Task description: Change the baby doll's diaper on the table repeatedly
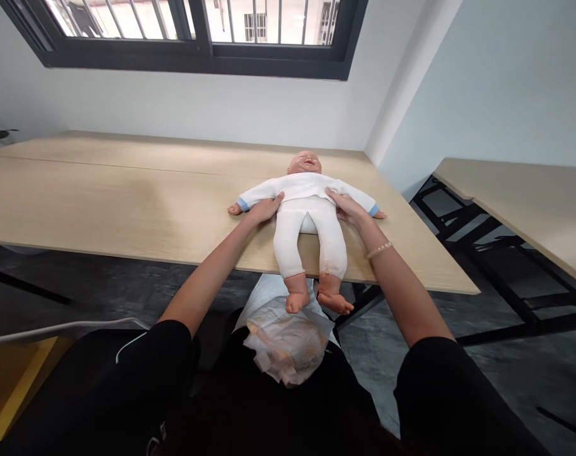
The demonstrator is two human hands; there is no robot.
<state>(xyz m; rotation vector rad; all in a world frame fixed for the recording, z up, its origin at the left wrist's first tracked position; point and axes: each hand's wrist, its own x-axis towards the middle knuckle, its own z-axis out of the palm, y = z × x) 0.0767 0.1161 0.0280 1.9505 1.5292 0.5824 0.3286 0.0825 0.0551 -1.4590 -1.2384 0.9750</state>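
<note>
A baby doll [311, 209] lies on its back on the table, head toward the wall and feet past the front edge. It wears a white top with blue cuffs; its legs are white cloth. My left hand [268, 208] grips one side of its waist, thumb on the hem of the top. On the opposite side, my right hand [348, 206] holds the waist the same way. The fingers of both hands are partly hidden beside the doll's body. A crumpled diaper [290, 345] rests on my lap below the doll's feet.
The light wooden table [102, 196] stretches far to the left, against the wall under a barred window [197, 47]. Another table [520, 196] with black legs stands at the right, across a gap. A yellow object [26, 380] is at the lower left.
</note>
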